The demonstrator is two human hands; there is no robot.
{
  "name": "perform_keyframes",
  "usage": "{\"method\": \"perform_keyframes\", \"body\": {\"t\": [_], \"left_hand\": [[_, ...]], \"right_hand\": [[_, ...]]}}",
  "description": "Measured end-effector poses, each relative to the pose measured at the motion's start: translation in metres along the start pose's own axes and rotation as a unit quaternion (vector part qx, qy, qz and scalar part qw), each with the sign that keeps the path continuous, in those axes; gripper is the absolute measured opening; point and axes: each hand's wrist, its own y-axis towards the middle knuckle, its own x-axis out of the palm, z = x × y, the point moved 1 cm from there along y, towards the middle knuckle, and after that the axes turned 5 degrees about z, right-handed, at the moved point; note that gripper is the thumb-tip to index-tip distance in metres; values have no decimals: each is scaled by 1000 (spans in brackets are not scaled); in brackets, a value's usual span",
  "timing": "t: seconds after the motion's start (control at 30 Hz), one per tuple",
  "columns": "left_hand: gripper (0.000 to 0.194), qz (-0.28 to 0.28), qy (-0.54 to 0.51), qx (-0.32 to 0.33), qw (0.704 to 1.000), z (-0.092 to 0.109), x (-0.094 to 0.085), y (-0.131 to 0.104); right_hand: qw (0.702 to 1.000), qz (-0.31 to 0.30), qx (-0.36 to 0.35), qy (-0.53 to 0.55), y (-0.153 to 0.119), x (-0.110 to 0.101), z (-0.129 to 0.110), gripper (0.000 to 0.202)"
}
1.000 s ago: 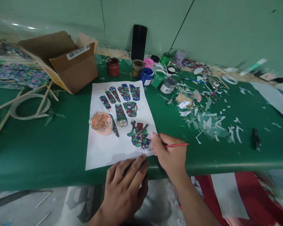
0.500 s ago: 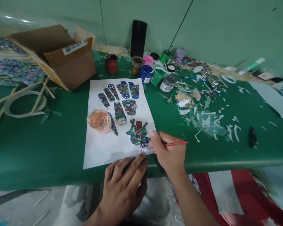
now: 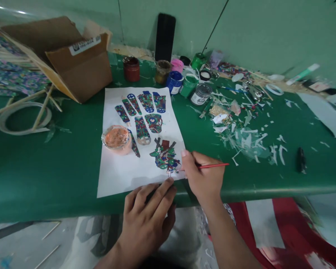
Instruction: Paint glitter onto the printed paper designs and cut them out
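White paper (image 3: 120,179) lies at the front edge of the green table, bearing several painted pieces (image 3: 142,130). A larger, irregular painted piece (image 3: 165,157) is at its lower right. My right hand (image 3: 205,177) pinches a thin red brush (image 3: 217,165), its tip side close to that piece's lower right edge. My left hand (image 3: 149,216) rests at the paper's bottom edge, fingers slightly apart and holding nothing, with a fingertip just below the same piece. An open jar of peach paint (image 3: 117,140) stands on the paper's left side.
Behind the paper stand a red jar (image 3: 131,69), a blue jar (image 3: 174,82), a green jar (image 3: 189,85) and a black phone (image 3: 164,37). A cardboard box (image 3: 82,73) and tape roll (image 3: 25,118) are left. Scraps (image 3: 248,144) and a black object (image 3: 301,160) lie right.
The view has shifted slightly, so the table's things appear a little higher. My right hand and the brush have moved slightly right, away from the painted piece. My left hand stays at the paper's edge.
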Motion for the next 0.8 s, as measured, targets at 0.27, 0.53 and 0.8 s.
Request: {"method": "perform_keyframes", "body": {"t": [0.27,0.53,0.8], "left_hand": [[20,4,7,5,1000,1,0,1],[22,4,8,5,1000,0,0,0],[21,-8,7,5,1000,0,0,0]], "right_hand": [[1000,-9,-3,-4,0,1,0,48],[1000,-3,-2,4,1,0,-1,48],[1000,24,-2,5,-1,-4,-2,45]]}}
